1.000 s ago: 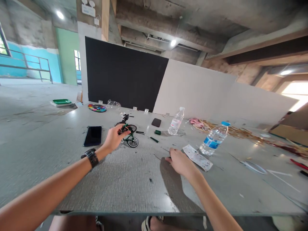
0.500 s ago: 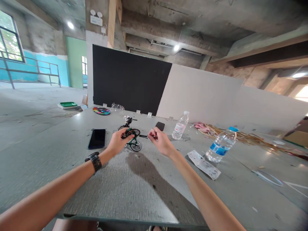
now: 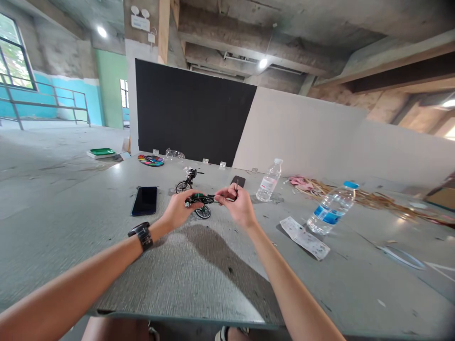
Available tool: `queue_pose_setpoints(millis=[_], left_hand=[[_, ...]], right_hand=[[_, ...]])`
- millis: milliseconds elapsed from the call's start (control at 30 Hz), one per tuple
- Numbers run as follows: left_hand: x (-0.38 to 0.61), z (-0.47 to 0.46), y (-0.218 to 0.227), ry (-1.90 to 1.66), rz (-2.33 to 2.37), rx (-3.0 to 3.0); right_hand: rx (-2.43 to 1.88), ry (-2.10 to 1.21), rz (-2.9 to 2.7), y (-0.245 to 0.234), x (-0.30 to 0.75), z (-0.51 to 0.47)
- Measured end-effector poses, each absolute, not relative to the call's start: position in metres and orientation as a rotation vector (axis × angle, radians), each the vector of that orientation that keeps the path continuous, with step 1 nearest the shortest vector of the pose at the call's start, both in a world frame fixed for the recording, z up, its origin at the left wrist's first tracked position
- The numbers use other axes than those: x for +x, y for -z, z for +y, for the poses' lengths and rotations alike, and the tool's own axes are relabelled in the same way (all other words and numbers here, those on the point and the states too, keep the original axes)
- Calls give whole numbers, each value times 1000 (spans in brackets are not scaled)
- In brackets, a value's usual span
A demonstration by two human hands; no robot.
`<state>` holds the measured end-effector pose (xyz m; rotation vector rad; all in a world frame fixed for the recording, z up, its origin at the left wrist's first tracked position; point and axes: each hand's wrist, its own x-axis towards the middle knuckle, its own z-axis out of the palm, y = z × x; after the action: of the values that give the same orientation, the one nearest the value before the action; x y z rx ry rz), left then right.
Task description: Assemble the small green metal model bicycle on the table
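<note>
My left hand (image 3: 182,207) is closed around a small green-and-black model bicycle (image 3: 203,211), holding it just above the table. One spoked wheel shows below the fingers, and the hand covers part of the frame. My right hand (image 3: 237,204) is pinched shut close to the bicycle's right side. From its fingers a thin dark stick (image 3: 237,183) points upward; its lower end is hidden. A narrow dark piece bridges the gap between both hands, and I cannot tell which it belongs to. Just behind stands a black spoked wheel (image 3: 183,187) with dark handlebar-like parts (image 3: 192,174).
A phone (image 3: 144,201) lies left of my hands. To the right are a clear bottle (image 3: 269,182), a blue-capped bottle (image 3: 331,210) and a printed paper strip (image 3: 304,237). A paint palette (image 3: 151,160) and a dark flat object (image 3: 238,181) lie farther back, before a black-and-white panel (image 3: 192,113).
My right hand has moved left, so its fingertips now meet the bicycle area. The bicycle has tilted in my left hand, with its upper wheel now seen more edge-on.
</note>
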<state>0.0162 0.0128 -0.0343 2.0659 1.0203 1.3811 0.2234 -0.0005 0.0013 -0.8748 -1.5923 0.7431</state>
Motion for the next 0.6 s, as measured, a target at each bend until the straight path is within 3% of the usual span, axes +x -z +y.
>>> queue_pose_setpoints(millis=[200, 467, 600], left_hand=[[15, 14, 38, -1394, 1044, 2108], [10, 20, 48, -1307, 843, 2180], [9, 18, 47, -1290, 748, 2277]], right_hand=[[-989, -614, -1659, -4, 236, 3], [-1559, -404, -2042, 26, 257, 18], [-1401, -458, -1997, 23, 252, 14]])
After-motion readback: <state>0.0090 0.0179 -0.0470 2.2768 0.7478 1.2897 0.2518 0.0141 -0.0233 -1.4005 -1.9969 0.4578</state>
